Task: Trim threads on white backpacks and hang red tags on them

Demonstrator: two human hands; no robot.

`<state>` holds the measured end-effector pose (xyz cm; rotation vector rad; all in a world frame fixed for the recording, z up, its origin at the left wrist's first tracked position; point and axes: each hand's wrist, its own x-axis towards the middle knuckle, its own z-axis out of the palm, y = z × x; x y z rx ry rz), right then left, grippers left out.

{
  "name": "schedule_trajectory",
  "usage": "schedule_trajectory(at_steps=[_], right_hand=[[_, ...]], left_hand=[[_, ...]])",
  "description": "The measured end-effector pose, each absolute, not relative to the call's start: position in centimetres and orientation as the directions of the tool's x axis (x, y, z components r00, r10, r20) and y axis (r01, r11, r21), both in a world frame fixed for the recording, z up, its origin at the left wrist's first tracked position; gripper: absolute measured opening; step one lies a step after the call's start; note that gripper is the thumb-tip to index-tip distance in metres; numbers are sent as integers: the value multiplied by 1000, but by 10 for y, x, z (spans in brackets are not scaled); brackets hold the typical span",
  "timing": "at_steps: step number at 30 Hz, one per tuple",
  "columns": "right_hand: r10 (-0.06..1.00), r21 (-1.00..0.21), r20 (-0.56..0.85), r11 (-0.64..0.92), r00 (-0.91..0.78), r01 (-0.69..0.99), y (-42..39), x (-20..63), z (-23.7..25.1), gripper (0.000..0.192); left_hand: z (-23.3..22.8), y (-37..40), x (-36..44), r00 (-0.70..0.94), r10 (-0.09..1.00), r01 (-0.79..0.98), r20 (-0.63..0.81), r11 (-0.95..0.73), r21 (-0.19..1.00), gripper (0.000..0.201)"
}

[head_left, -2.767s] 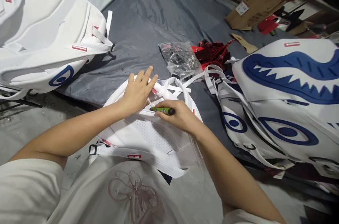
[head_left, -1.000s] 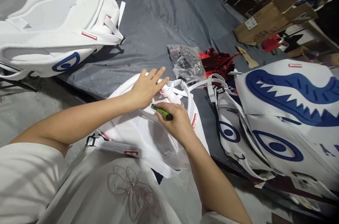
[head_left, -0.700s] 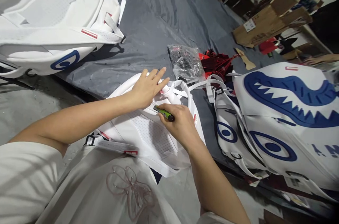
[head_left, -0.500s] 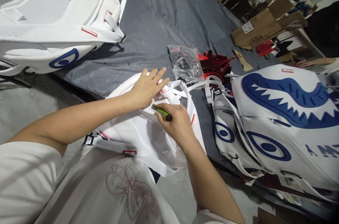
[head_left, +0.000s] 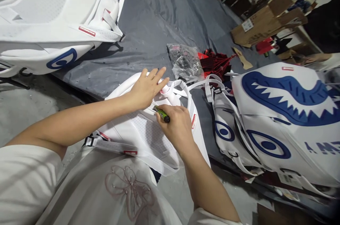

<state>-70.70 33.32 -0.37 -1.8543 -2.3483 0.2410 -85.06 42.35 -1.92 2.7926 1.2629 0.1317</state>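
Note:
A white backpack (head_left: 151,129) lies against my body at the table's edge, its dotted back panel and straps facing up. Across its upper part my left hand (head_left: 148,88) rests flat, fingers spread and pressing on the fabric. Just to its right, my right hand (head_left: 176,124) is closed around a slim green tool with a black end (head_left: 162,114). The tool's far tip meets the backpack beside a white fold or seam; its exact kind does not show. A white strap loop (head_left: 190,101) stands up behind my right hand.
Grey cloth (head_left: 148,23) covers the table. Another white backpack (head_left: 61,33) lies at upper left, and one with blue jaws and eyes (head_left: 268,129) at right. A clear plastic bag (head_left: 184,60), red shiny material (head_left: 216,63) and a cardboard box (head_left: 265,23) lie beyond. Part of another person's arm shows at far right.
My right hand and the green tool have shifted slightly left and down on the backpack, the forearm swinging a little left. My left hand stays in place on the fabric.

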Motion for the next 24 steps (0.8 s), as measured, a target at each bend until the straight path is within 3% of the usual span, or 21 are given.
schedule_trajectory(at_steps=[6,10,14,17,24], right_hand=[[973,-258,40,229,-226,939,334,-705,-6,12],[976,-379,59,217,-210,900,334,-704,-11,15],[990,-442,56,140,-129,886,327,-700,-13,18],[988,-498,90,151,-122,854,321,-697,-15,19],[972,-712,216,220,-91,667,329,-718,-41,19]], left_hand=[[-19,423,-850,663,748,745,37,-664,71,82],[-17,425,-850,667,744,742,34,-667,66,84],[-6,435,-860,702,703,711,-108,-702,49,105],[0,440,-874,616,757,783,-218,-618,64,126],[-5,429,-879,493,847,869,-198,-491,62,135]])
